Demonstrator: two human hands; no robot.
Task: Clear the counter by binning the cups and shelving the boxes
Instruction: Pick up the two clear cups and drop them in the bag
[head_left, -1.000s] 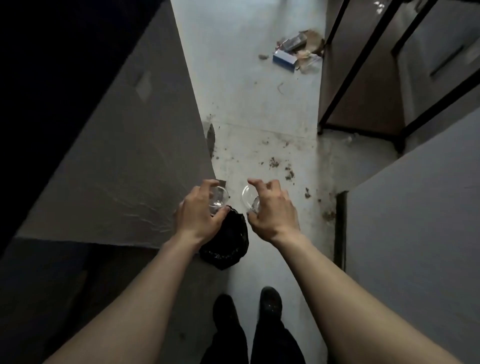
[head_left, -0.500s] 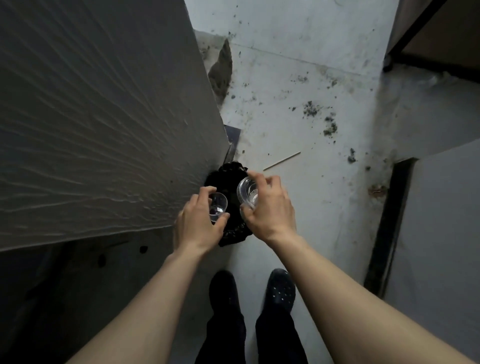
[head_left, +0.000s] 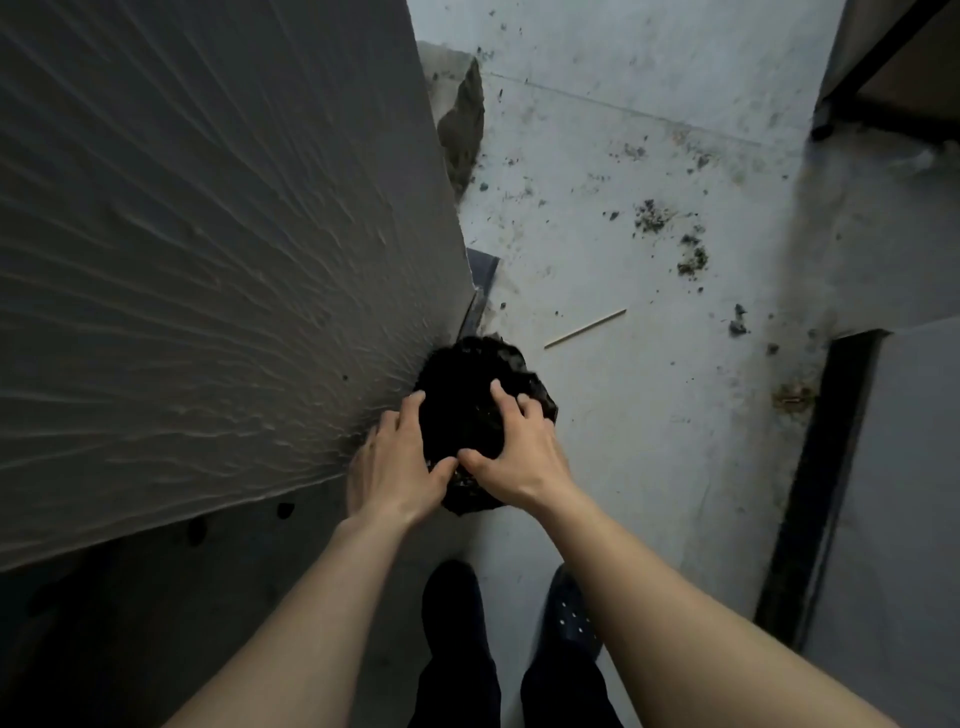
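Beside wall, black bin bag (head_left: 470, 384) on floor is covered by left hand (head_left: 397, 467) and right hand (head_left: 511, 449), fingers spread, empty. Cups unseen, judged inside. Risk: bag tipped, contents spilled.

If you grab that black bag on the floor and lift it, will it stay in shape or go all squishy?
Probably squishy: the black bag looks crumpled and lumpy, like thin plastic. It likely sags when lifted, since it slumps against the wall. It seems light, being small beside the left hand and right hand.
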